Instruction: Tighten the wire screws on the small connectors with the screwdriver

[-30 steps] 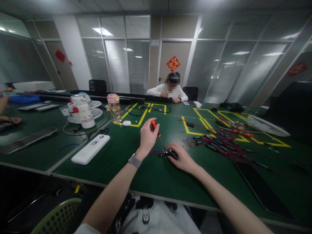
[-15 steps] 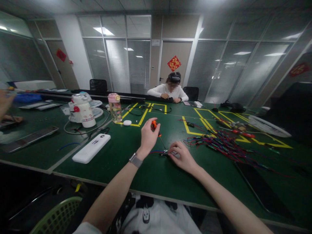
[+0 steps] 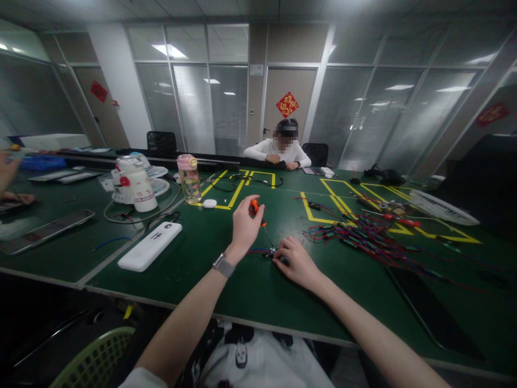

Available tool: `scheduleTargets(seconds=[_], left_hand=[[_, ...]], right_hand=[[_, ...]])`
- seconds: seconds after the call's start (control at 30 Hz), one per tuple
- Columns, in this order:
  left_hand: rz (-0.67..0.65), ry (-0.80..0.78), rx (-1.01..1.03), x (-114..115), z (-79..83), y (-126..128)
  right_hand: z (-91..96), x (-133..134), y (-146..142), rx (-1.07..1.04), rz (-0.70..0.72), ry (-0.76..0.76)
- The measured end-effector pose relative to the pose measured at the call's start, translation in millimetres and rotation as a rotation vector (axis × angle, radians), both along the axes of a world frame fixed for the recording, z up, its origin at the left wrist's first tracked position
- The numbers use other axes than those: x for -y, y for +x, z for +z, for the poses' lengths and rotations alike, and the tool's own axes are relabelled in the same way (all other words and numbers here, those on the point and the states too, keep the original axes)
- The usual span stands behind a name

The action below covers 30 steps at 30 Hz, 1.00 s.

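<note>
My left hand (image 3: pixel 243 225), a watch on its wrist, is closed round the orange-and-black handle of a small screwdriver (image 3: pixel 256 209). The screwdriver's thin shaft slants down to a small black part (image 3: pixel 273 253) with red and blue wires on the green table (image 3: pixel 250 291). My right hand (image 3: pixel 297 261) presses that part down with its fingers curled over it. Most of the part is hidden under those fingers.
A pile of red and blue wired parts (image 3: pixel 363 237) lies to the right. A white power bank (image 3: pixel 150 246), a pink-lidded bottle (image 3: pixel 189 179) and a white fan (image 3: pixel 136 183) stand to the left. A person in white (image 3: pixel 278 152) sits across the table. A green basket (image 3: pixel 97 361) is below.
My right hand's fingers shifted slightly over the small part, first lifting, then curling back over it. My left hand and the screwdriver stayed almost still.
</note>
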State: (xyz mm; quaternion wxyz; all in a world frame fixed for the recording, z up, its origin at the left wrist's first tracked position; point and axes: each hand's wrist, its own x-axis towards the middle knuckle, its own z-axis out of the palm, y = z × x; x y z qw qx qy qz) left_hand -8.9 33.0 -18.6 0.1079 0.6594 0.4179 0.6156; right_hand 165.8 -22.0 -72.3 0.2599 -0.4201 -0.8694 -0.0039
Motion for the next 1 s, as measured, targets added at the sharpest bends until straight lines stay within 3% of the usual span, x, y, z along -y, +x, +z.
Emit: scheduleTargets(seconds=[0.33,0.6,0.83,1.0], left_hand=[[-0.001,-0.002,0.006,0.4,1.1,-1.3],[0.011,0.011,0.005,0.6,1.4,-1.0],[-0.001,0.005,0.02,0.7,1.8,-1.6],[0.0,-0.003,0.005,2.2,3.0,-2.0]], right_hand=[[3.6,0.2,4.8,-0.086,0.011,0.025],[-2.9,-3.8,5.8,-0.023,0.072,-0.049],[1.4,0.1,4.9,0.026,0.072,0.05],[4.0,1.5,9.4,-0.013,0.065,0.037]])
